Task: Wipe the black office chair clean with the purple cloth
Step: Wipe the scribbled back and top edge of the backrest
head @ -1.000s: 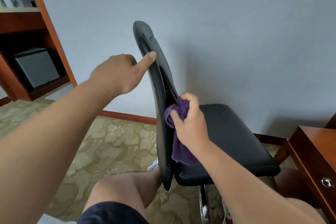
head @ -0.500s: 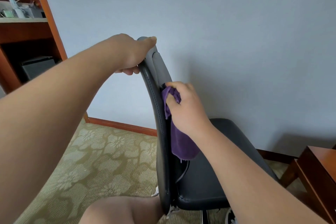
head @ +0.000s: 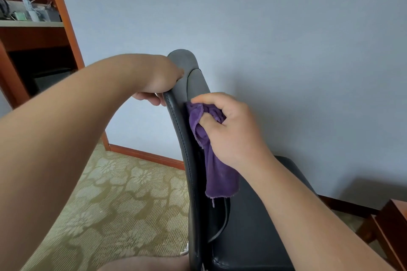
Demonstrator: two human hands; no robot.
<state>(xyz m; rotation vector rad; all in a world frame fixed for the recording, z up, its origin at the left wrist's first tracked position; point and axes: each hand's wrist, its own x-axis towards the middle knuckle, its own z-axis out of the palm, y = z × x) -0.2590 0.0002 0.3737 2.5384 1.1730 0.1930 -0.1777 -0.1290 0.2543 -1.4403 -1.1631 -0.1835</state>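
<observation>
Steadying the chair by its top edge, left hand gripped it so right hand, fingers bunching the cloth, could wipe the backrest.

There's the black chair, a stitched line down its edge — purple cloth vivid against it. The wall is plain pale blue-grey. On the carpet, olive-green with a cream flower pattern — and the shelf unit, skirting board and side table all show reddish-brown wood.
</observation>
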